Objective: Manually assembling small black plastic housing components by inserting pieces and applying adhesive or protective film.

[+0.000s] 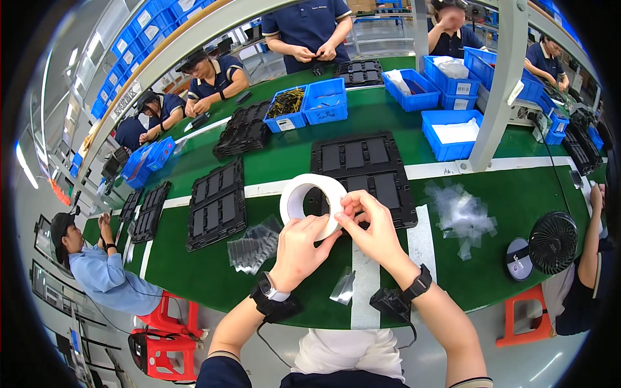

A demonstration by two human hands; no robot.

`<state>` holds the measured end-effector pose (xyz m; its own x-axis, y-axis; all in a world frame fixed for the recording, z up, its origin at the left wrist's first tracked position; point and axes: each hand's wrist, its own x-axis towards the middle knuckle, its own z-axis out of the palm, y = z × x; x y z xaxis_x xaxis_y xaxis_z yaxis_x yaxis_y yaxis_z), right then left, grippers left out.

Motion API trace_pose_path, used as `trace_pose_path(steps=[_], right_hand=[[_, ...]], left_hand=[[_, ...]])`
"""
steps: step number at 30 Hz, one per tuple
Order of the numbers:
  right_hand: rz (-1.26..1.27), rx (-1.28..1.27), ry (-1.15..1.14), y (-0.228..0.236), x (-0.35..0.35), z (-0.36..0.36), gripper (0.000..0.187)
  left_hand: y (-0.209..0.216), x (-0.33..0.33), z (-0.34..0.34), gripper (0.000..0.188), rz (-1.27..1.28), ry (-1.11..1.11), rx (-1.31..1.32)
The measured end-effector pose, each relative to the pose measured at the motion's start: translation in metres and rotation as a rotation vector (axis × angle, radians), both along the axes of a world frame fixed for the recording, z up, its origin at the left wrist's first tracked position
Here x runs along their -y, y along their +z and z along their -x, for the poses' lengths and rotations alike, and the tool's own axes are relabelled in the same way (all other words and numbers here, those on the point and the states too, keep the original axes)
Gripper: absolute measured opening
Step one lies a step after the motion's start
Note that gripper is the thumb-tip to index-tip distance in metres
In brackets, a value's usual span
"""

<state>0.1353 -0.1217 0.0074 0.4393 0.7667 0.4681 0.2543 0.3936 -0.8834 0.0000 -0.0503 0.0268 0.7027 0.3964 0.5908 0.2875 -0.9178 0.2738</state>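
Note:
A wide roll of white tape (332, 193) is held up over the green table in front of me. My left hand (297, 253) grips the roll's lower edge. My right hand (374, 227) has its thumb and forefinger pinched at the roll's right edge; whether a loose tape end is between them cannot be made out. Behind the roll lies a black tray (401, 187) with dark rectangular pads, partly hidden by it. Small clear plastic bags (253, 247) are fanned out left of my left hand. A single clear bag (343, 286) lies nearer me, between my wrists.
More clear bags (460, 210) are heaped to the right, near a black fan (552, 242). Another black tray (218, 204) lies to the left. Blue bins (451, 134) stand farther back, beside a metal post (501, 90). Other people work around the table.

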Motion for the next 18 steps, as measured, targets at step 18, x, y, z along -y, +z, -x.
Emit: trace_pose_path(steps=[18], right_hand=[[-0.106, 0.112, -0.03, -0.001, -0.001, 0.0, 0.012]], left_hand=[[0.013, 0.002, 0.015, 0.029, 0.117, -0.068, -0.034]])
